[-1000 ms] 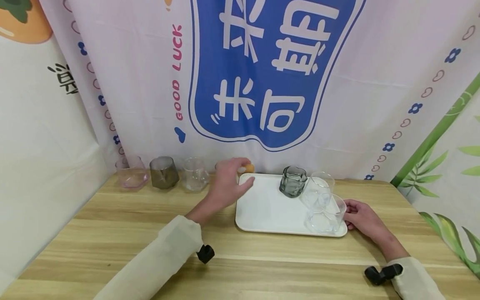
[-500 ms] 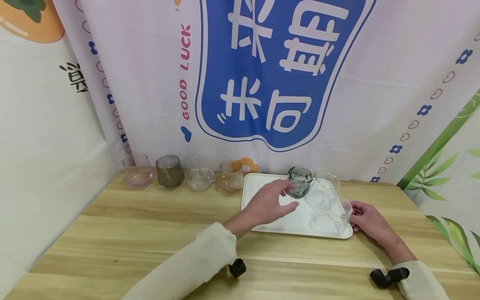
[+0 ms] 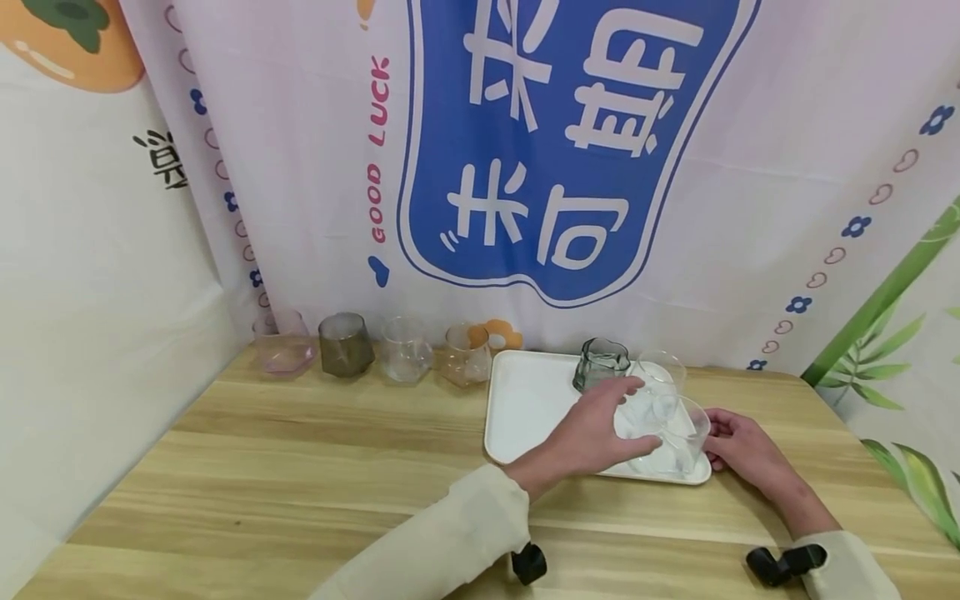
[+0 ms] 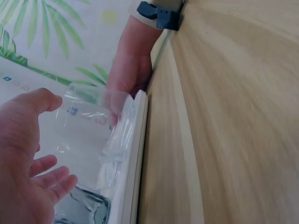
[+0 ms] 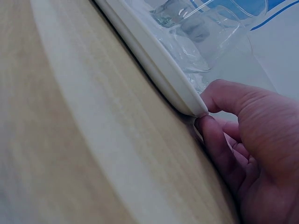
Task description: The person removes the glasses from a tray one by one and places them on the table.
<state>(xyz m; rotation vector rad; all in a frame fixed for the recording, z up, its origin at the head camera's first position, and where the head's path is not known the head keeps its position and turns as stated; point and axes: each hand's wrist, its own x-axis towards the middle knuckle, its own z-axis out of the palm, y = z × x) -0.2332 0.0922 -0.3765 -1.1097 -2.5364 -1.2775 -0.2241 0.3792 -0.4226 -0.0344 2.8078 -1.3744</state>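
The left hand (image 3: pixel 588 433) holds its fingers and thumb apart over the rectangular white tray (image 3: pixel 525 404), with a clear round tumbler (image 3: pixel 696 429) just ahead of them, contact unclear. The right hand (image 3: pixel 748 452) pinches the tray's edge between fingers and thumb, while a grey-green wavy glass tumbler (image 3: pixel 602 357) stands just beyond the left fingers.

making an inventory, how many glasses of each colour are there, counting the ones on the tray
Clear glasses: 3
Pink glass: 1
Smoky brown glass: 1
Amber glass: 1
Grey-green glass: 1
Total: 7
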